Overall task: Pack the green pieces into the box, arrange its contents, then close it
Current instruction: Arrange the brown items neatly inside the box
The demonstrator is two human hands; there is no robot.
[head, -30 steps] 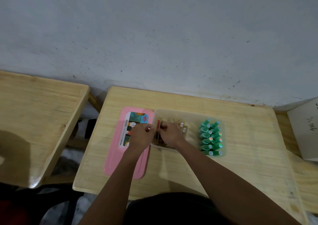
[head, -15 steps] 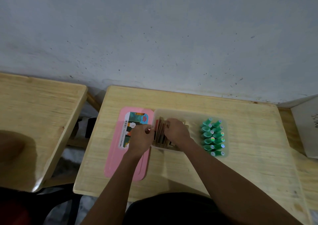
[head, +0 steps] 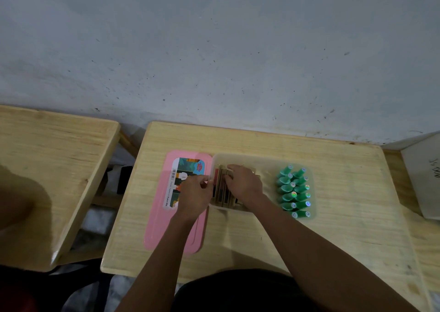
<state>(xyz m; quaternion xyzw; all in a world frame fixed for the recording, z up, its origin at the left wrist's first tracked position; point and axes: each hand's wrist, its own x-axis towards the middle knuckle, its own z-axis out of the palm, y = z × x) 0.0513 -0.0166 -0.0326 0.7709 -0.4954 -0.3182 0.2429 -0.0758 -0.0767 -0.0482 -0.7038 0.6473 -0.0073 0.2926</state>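
A clear plastic box (head: pixel 262 160) lies in the middle of the wooden desk. Several green pieces (head: pixel 294 191) stand packed in two rows at its right end. Several brown wooden pieces (head: pixel 220 187) stand on edge at its left end. My right hand (head: pixel 244 184) rests flat on top of those brown pieces, fingers spread over them. My left hand (head: pixel 195 195) pinches the box's left wall with thumb and fingers. The pink lid (head: pixel 162 223), with a picture label, lies flat just left of the box, partly under my left hand.
A second wooden desk (head: pixel 47 168) stands to the left across a narrow gap. A white box (head: pixel 423 175) with handwriting sits at the right edge. A grey wall runs right behind the desk.
My right hand has slid from the box's left corner onto the top of the brown pieces. My left hand has stayed at the box's left wall.
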